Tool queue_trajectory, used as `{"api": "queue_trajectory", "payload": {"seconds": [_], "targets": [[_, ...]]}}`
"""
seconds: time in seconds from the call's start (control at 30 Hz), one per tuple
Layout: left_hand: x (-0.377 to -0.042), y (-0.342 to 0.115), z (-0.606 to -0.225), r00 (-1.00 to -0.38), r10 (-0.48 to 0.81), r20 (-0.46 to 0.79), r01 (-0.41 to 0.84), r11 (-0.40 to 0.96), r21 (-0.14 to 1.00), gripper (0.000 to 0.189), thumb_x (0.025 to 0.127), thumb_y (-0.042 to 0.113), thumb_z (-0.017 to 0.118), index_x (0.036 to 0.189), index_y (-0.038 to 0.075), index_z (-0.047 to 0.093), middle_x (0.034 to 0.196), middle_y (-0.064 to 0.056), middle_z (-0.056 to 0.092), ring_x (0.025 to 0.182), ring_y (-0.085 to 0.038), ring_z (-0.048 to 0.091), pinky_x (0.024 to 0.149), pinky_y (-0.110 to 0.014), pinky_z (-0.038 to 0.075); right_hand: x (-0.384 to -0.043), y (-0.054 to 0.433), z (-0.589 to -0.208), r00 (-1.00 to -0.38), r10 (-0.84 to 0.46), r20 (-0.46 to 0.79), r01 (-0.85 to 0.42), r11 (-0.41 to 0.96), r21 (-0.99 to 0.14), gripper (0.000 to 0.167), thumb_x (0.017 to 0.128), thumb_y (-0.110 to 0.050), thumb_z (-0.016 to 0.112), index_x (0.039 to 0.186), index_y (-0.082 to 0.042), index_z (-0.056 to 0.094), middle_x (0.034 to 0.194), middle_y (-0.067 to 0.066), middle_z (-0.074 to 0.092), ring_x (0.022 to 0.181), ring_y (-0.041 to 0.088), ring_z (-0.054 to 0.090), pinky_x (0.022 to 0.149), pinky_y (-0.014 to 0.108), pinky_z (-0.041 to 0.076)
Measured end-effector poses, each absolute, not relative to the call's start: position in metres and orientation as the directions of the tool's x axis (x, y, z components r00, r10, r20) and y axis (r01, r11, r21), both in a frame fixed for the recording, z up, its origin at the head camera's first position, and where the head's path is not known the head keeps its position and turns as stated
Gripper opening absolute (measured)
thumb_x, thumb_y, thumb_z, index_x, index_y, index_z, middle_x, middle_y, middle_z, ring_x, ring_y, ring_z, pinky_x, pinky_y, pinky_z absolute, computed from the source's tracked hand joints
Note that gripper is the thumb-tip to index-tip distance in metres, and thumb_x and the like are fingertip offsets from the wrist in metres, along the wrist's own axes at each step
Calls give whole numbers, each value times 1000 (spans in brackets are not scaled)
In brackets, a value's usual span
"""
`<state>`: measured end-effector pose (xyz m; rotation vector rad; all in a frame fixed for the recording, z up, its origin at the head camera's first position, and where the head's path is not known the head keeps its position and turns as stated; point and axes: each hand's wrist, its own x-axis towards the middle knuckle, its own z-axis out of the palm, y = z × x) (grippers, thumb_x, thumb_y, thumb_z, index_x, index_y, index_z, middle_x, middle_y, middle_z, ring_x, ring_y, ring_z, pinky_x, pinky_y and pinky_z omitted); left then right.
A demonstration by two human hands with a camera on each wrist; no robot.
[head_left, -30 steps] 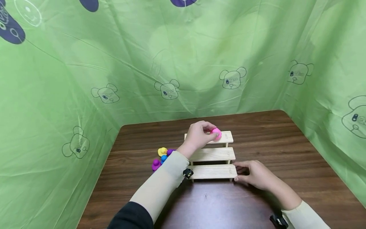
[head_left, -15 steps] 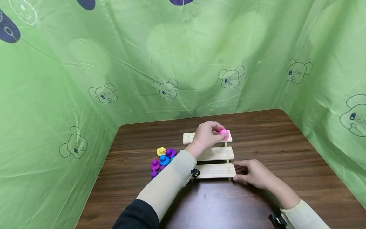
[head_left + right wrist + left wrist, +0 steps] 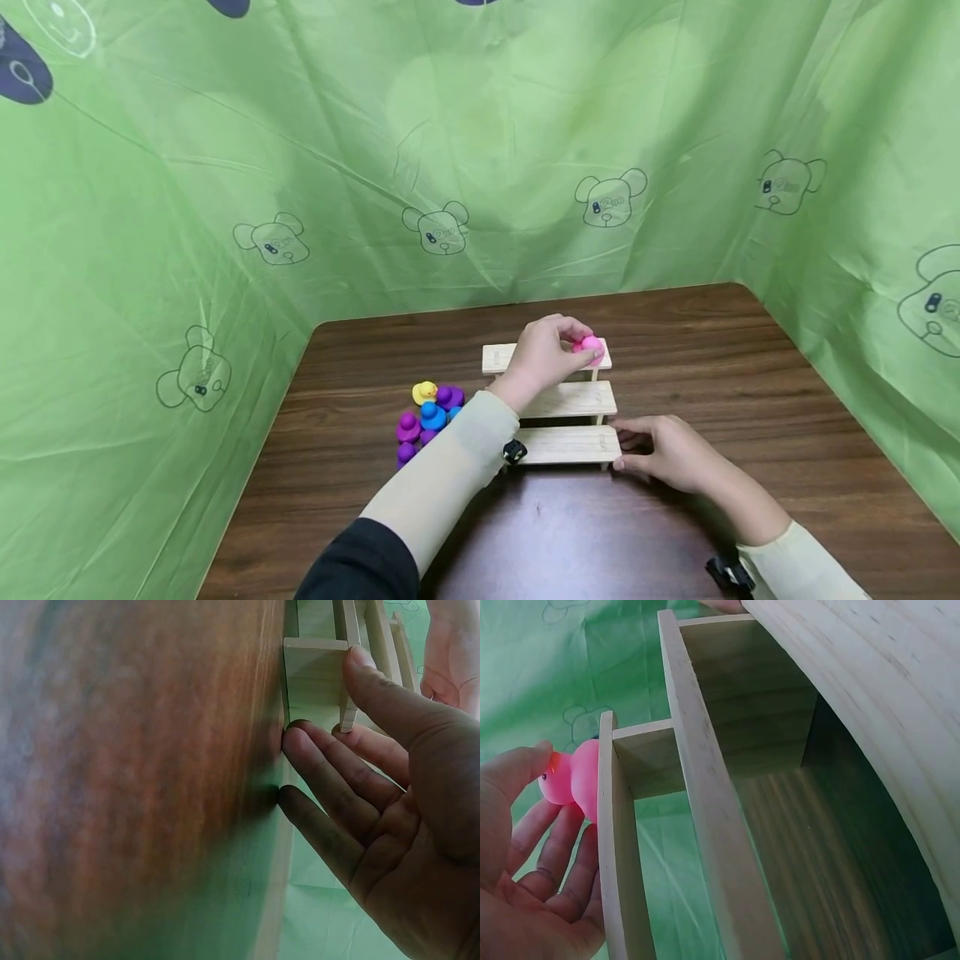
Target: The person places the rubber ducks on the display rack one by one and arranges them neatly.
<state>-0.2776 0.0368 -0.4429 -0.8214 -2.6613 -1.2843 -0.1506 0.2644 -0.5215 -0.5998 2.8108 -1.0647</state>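
A three-tier wooden step stand [image 3: 573, 446] stands on the table. At the right end of its top step, my left hand [image 3: 543, 357] holds a pink rubber duck [image 3: 595, 350] between thumb and fingers. The left wrist view has the thumb by the head of the duck [image 3: 574, 780] and the fingers beneath, its base against the top board. My right hand [image 3: 675, 458] grips the right end of the bottom step. In the right wrist view, the thumb and index finger are at that board's edge, while the other fingers stretch towards the tabletop.
Left of the stand, several rubber ducks cluster on the brown table [image 3: 352, 467]: a yellow duck [image 3: 424, 393], a blue duck [image 3: 432, 416] and purple ones, partly hidden by my left sleeve [image 3: 442, 467]. A green printed curtain [image 3: 510, 167] encloses the table behind and at the sides.
My left hand has shifted right along the top step with the pink duck, then nearly stopped. More of the duck cluster has come into sight. My right hand has stayed at the bottom step.
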Motion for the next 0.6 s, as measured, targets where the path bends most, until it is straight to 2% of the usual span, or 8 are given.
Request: {"api": "queue_trajectory", "payload": {"seconds": [0.27,0.43,0.6], "targets": [[-277,30,-439,-850,431,303,509,521,685,30,85,41,89,107,23,80,101,13,72,99,-10,70,82,-19,52,-152,266,-524,-920,-385,68,-332,677,-657,57,85,-30,89,131,-2,70,105,-8,77,94,14,75,88,39,60],[-277,21,-437,-853,415,316,512,547,662,33,87,44,86,111,23,79,103,17,71,101,-6,69,88,-21,52,-153,266,-525,-920,-386,68,-331,672,-662,56,86,-29,89,131,-2,71,105,-8,77,94,13,75,88,38,60],[-278,9,-436,-857,403,321,509,563,651,30,87,45,86,111,29,78,104,21,69,102,-4,67,90,-22,51,-152,266,-525,-922,-383,61,-325,676,-661,58,85,-30,89,132,-1,70,105,-7,77,94,13,75,88,39,60]]}}
